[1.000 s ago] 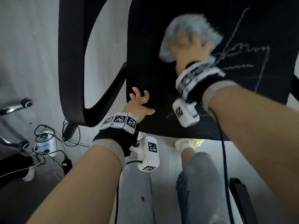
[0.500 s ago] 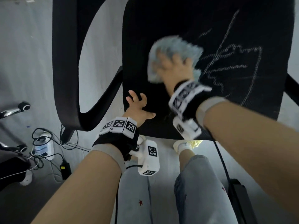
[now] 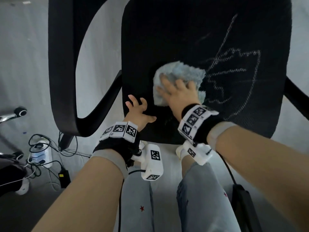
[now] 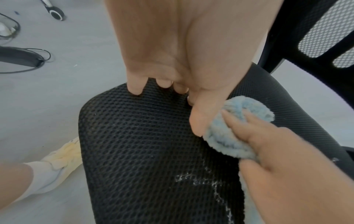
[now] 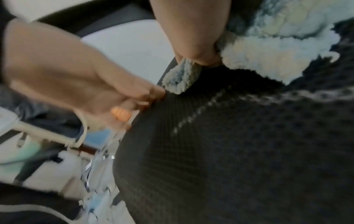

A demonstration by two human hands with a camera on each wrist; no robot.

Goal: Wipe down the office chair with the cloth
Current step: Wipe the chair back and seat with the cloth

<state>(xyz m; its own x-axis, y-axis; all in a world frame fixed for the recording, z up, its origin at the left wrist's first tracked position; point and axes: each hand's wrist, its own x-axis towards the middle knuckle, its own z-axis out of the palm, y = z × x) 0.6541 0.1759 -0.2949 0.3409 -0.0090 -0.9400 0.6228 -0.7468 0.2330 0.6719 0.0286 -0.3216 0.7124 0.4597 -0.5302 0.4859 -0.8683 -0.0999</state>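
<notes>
Cloth (image 3: 182, 72) in right hand (image 3: 178, 96), left hand (image 3: 138, 113) seemingly over edge of office chair (image 3: 184, 30)

Head view: high, steeply down on chair seat (image 3: 184, 39). Wrist views: very close over it from opposite sides; all three share the cloth (image 3: 182, 72).

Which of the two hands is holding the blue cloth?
The right hand: it clutches the blue cloth and presses it on the black mesh seat. The left hand holds no cloth; it only grips the seat's edge.
</notes>
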